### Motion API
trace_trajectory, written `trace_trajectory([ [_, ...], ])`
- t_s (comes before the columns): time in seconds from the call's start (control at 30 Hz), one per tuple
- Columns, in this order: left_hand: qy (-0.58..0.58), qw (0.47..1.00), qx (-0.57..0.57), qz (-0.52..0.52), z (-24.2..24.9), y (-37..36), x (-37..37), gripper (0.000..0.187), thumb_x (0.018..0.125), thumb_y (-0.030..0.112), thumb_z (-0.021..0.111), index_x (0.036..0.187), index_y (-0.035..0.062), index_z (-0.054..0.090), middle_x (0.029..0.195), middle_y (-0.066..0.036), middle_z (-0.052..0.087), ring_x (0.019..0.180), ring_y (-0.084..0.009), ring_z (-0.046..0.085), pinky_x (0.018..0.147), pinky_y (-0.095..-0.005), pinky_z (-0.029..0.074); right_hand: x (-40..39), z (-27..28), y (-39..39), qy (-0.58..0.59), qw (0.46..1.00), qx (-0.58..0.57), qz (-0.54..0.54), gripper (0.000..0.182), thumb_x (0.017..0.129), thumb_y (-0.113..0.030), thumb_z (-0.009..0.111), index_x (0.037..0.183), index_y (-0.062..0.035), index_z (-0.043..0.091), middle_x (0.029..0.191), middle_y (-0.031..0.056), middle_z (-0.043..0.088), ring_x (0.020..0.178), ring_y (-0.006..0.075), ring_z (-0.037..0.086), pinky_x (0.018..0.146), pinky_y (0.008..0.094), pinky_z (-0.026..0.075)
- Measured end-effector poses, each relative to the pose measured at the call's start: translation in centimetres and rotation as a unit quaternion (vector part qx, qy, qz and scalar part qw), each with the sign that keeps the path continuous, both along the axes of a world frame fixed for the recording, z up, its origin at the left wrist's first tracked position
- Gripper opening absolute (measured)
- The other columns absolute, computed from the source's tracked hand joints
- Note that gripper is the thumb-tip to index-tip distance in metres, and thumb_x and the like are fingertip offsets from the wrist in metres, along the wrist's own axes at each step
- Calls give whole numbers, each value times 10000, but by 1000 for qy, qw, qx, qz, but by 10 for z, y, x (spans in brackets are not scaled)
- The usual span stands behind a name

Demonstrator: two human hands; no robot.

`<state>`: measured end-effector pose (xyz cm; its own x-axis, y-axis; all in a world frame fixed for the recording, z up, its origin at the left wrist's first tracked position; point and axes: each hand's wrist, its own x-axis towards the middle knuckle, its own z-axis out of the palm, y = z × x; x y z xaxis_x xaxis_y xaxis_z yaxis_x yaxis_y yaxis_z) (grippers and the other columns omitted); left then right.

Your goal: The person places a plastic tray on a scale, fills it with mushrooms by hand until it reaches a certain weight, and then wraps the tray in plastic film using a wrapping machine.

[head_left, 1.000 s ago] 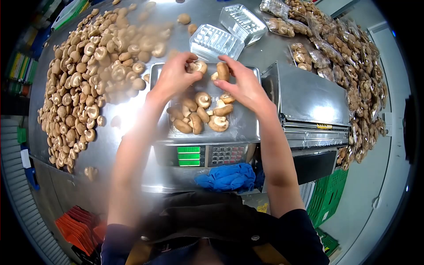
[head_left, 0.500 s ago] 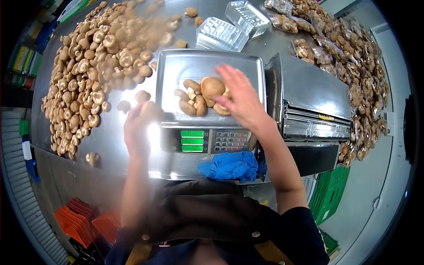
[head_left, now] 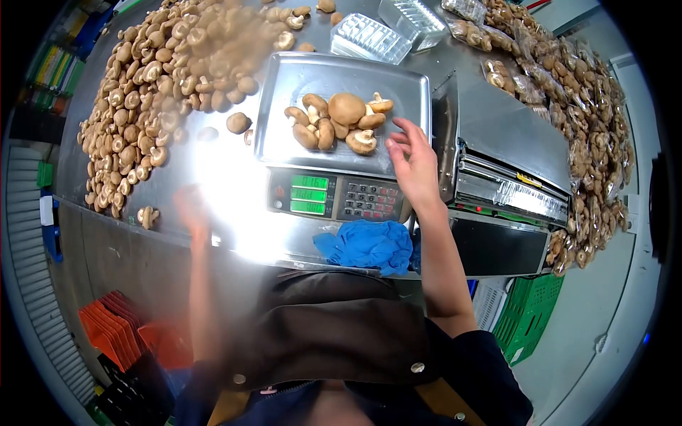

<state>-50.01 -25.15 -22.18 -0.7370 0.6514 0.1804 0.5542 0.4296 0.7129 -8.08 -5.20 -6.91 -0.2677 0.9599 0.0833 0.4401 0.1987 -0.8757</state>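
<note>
Weighing appears to be in hand; smooth, domed brown mushrooms with pale stems lie at 12 o'clock on the steel scale; the right hand, at 2 beside them, has its grip loosely parted, holding nothing; the left hand, at 9, is blurred, its grip impossible to tell; adjusting the weight would call for a light pinch; a knobbly heap covers the bench at 10.
</note>
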Motion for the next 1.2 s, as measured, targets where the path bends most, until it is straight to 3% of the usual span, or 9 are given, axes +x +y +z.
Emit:
trace_trajectory([
  [0.07, -1, 1000, -15, -2, -11, -4, -1, 368, 757, 28, 656, 1109, 14, 546, 1152, -174, 517, 1049, -333, 540, 917, -386, 447, 2, -1, 2, -9, 1000, 8, -2, 388, 906, -109, 574, 1270, -7, 484, 1245, 177, 530, 1059, 278, 598, 873, 353, 491],
  [0.17, 224, 971, -79, 22, 47, 15, 47, 396, 765, 42, 659, 1144, 13, 547, 1184, -187, 508, 1075, -342, 525, 941, -392, 430, 8, -3, 9, -23, 1000, -15, -5, 444, 888, -85, 585, 1300, 2, 446, 1208, 190, 540, 1040, 286, 601, 852, 366, 497],
  [0.3, -150, 982, 83, -83, 93, 68, 96, 451, 810, 43, 632, 1241, -5, 510, 1166, -125, 582, 957, -221, 588, 847, -327, 487, 7, -10, 22, -56, 997, -56, 15, 596, 822, -14, 583, 1368, 14, 347, 1221, 204, 513, 957, 254, 617, 827, 357, 505],
  [0.5, -312, 907, -16, -282, 102, 156, 136, 521, 761, -79, 574, 1268, -87, 456, 1042, -102, 584, 822, -138, 594, 694, -249, 508, -3, -28, 33, -48, 991, -119, 22, 879, 715, 68, 620, 1464, -27, 171, 1276, 192, 478, 770, 165, 617, 710, 294, 521],
  [0.73, -203, 911, -96, -345, 98, 178, 125, 479, 695, -136, 563, 1168, -84, 510, 856, -47, 578, 710, -126, 596, 551, -229, 474, -10, -30, 40, -72, 995, -63, 36, 854, 710, 107, 608, 1460, -101, 258, 1158, 147, 511, 676, 146, 567, 674, 280, 509],
  [0.77, -315, 893, -60, -315, 96, 176, 125, 477, 694, -138, 560, 1165, -73, 515, 855, -41, 570, 697, -124, 591, 544, -226, 470, -10, -31, 40, -94, 993, -59, 32, 835, 712, 109, 603, 1453, -96, 277, 1148, 145, 511, 666, 146, 564, 669, 279, 508],
  [0.9, -359, 873, -133, -301, 163, 179, 149, 468, 697, -136, 554, 1155, -46, 531, 858, -29, 543, 684, -104, 558, 536, -221, 471, -9, -30, 36, -76, 995, -58, 20, 776, 714, 115, 589, 1421, -71, 330, 1123, 147, 511, 634, 150, 554, 645, 281, 498],
  [0.97, -370, 878, -34, -302, 120, 174, 131, 459, 705, -126, 551, 1156, -43, 531, 871, -29, 541, 683, -103, 558, 532, -224, 475, -8, -12, 30, -78, 995, -58, 13, 754, 715, 106, 572, 1413, -54, 333, 1122, 164, 523, 664, 171, 562, 654, 296, 496],
  [1.2, -388, 851, 31, -351, 193, 175, 199, 435, 685, -76, 558, 1119, -64, 534, 854, -48, 532, 610, -142, 583, 508, -237, 467, 69, 50, 19, -49, 999, 15, 7, 742, 704, 66, 587, 1395, -43, 339, 1098, 175, 524, 687, 195, 589, 670, 318, 502],
])
